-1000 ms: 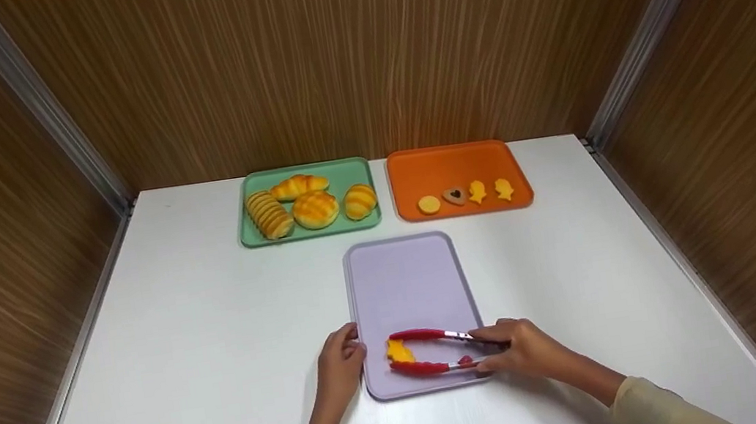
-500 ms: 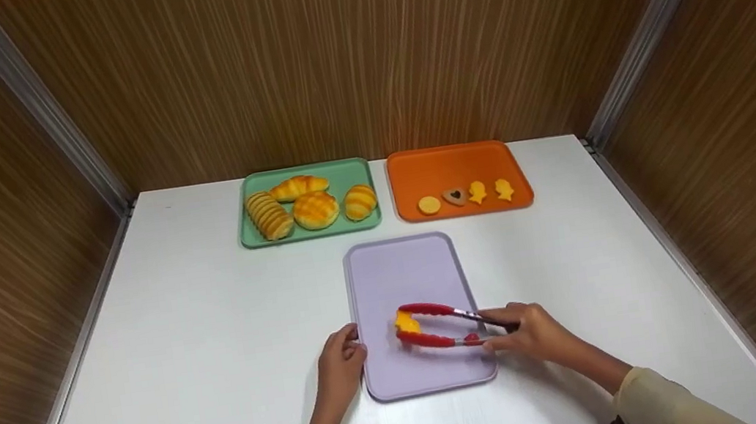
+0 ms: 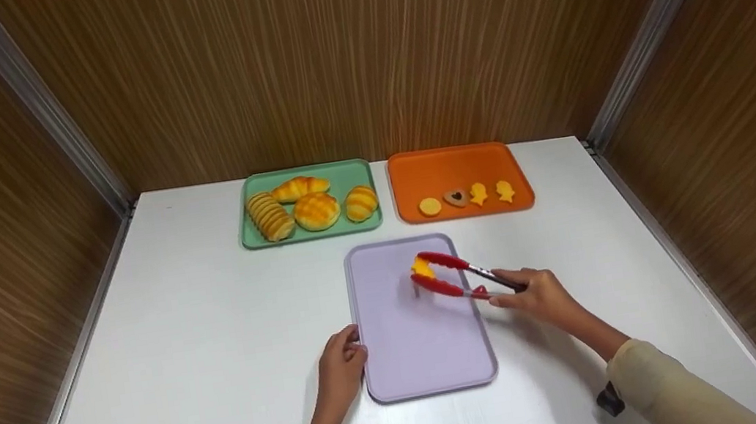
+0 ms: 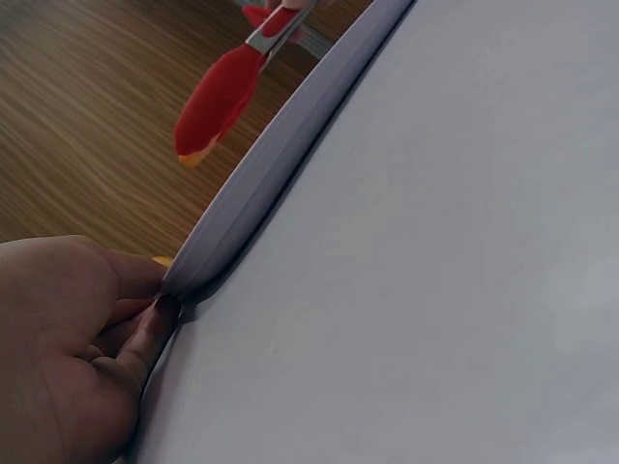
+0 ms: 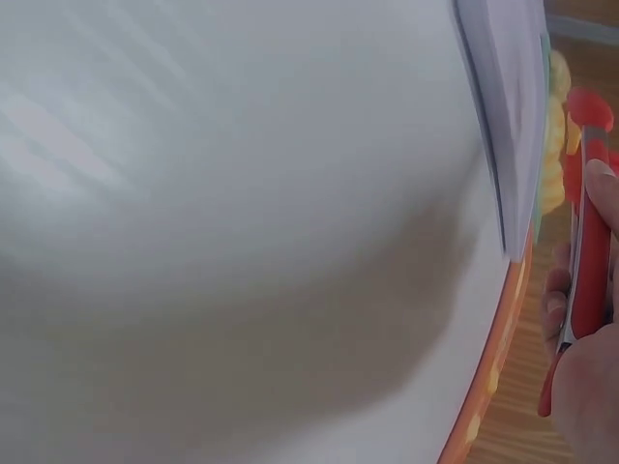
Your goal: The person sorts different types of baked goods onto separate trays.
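Observation:
My right hand [image 3: 536, 297] grips a pair of red-tipped tongs [image 3: 442, 286] above the far part of the purple tray [image 3: 421, 361]. Between the tong tips is a small yellow fish-shaped cracker [image 3: 422, 268], lifted clear of the tray with its shadow below. In the right wrist view, fingers wrap round the tongs' red handle [image 5: 591, 280]. My left hand [image 3: 342, 365] is at the tray's left edge; the left wrist view has its thumb and fingers pinching the rim [image 4: 251, 184].
Behind, a green tray [image 3: 361, 170] bears several breads, among them a round bun [image 3: 316, 211]. Beside it an orange tray [image 3: 445, 165] carries a round cookie [image 3: 430, 207], a heart cookie [image 3: 456, 198] and two yellow fish crackers. Wood-grain walls enclose the white table [image 3: 218, 338].
My right hand has raised the tongs with the fish cracker from the tray's near end and carried them forward and slightly right. My left hand stays at the tray's edge.

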A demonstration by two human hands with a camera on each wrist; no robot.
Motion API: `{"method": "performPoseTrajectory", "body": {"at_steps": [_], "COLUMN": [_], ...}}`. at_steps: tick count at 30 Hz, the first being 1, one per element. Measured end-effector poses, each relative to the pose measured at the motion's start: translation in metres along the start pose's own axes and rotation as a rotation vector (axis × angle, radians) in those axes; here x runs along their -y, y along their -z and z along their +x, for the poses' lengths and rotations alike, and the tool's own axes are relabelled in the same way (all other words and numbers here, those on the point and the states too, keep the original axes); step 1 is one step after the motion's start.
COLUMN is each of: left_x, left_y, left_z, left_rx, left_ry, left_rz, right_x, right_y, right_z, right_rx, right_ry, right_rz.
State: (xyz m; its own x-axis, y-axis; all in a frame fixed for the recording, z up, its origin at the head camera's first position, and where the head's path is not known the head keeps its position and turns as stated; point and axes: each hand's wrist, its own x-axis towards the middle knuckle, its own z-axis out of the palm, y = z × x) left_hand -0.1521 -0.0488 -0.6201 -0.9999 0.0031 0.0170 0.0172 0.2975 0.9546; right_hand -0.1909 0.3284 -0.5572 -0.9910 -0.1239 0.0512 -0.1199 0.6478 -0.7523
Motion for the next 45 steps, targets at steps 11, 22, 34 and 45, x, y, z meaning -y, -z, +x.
{"method": "performPoseTrajectory", "body": {"at_steps": [11, 22, 34, 45], "left_x": [0.002, 0.002, 0.001, 0.001], "left_y": [0.001, 0.002, 0.001, 0.001], "left_z": [-0.001, -0.001, -0.001, -0.002], "left_rx": [0.008, 0.007, 0.01, 0.011], "left_ry": [-0.047, -0.036, -0.039, -0.017], "left_rz": [-0.035, -0.028, -0.027, -0.042], "right_x": [-0.012, -0.013, -0.011, -0.003], "right_y": [0.013, 0.01, 0.001, -0.006], "right_z": [0.037, 0.082, 0.123, 0.143], "right_rx": [-0.064, -0.133, -0.267, -0.291], "right_ry": [-0.079, -0.18, -0.219, -0.233], "right_rz": [0.015, 0.046, 0.052, 0.056]}}
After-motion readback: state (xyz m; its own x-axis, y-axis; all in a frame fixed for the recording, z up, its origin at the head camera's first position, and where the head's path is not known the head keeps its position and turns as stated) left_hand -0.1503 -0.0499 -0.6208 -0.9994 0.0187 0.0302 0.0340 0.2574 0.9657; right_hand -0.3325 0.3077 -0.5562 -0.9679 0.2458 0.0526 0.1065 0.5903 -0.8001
